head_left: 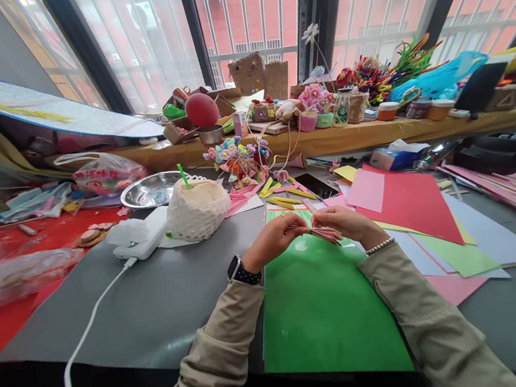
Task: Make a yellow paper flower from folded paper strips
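Note:
Both hands meet above the far part of a glossy green sheet (329, 312). Between them is a small bundle of thin pink paper strips (327, 233), fanned out toward the right. My left hand (280, 237), with a watch at the wrist, pinches the bundle's left end. The fingers of my right hand (347, 224), with a beaded bracelet at the wrist, are closed on its upper right side. Just beyond the hands lie yellow strips (283, 202) and pink paper scraps (244, 197). A dark phone (316, 186) rests behind my right hand.
Coloured paper sheets (410, 209) overlap on the right. To the left stand a netted coconut (198, 209) with a green straw, a metal bowl (142, 194) and a white power adapter (141, 237) with a cable. A ledge (351, 137) full of craft supplies runs below the windows.

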Available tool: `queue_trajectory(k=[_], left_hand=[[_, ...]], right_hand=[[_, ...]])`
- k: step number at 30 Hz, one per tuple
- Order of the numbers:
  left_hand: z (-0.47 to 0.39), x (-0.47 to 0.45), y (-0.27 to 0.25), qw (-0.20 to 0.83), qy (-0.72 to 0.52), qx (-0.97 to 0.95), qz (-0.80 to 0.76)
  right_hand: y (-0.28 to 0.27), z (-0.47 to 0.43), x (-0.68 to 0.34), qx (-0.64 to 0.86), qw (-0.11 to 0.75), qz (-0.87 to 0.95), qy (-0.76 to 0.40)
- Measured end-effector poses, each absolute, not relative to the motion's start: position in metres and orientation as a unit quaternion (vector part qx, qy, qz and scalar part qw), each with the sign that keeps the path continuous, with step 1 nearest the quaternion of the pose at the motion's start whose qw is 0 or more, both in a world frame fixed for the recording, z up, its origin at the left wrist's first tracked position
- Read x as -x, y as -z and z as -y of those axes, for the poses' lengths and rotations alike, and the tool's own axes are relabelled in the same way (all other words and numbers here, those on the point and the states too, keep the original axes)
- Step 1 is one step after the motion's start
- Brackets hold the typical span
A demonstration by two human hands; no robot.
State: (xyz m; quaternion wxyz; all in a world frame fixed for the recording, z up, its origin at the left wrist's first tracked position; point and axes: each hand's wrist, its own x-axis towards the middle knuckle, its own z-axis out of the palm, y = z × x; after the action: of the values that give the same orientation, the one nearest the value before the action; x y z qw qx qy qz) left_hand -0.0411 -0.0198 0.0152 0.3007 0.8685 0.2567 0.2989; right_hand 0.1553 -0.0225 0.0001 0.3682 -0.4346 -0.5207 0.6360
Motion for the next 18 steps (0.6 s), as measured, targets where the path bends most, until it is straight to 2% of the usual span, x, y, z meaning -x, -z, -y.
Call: queue_trajectory(k=[5, 10, 18], left_hand=[[0.02, 0.039, -0.009, 0.121, -0.257, -0.916, -0.282], [0.02, 0.035, -0.003, 0.005, -0.237, -0.93, -0.282], [0.019, 0.031, 0.0, -0.132, -0.257, -0.899, -0.33]], right_hand=[[-0.008, 0.025, -0.154, 0.503, 0.386, 0.641, -0.432], [-0.008, 0.029, -0.149, 0.52, 0.399, 0.721, -0.224], [-0.007, 0.039, -0.139, 0.484, 0.469, 0.738, -0.036]])
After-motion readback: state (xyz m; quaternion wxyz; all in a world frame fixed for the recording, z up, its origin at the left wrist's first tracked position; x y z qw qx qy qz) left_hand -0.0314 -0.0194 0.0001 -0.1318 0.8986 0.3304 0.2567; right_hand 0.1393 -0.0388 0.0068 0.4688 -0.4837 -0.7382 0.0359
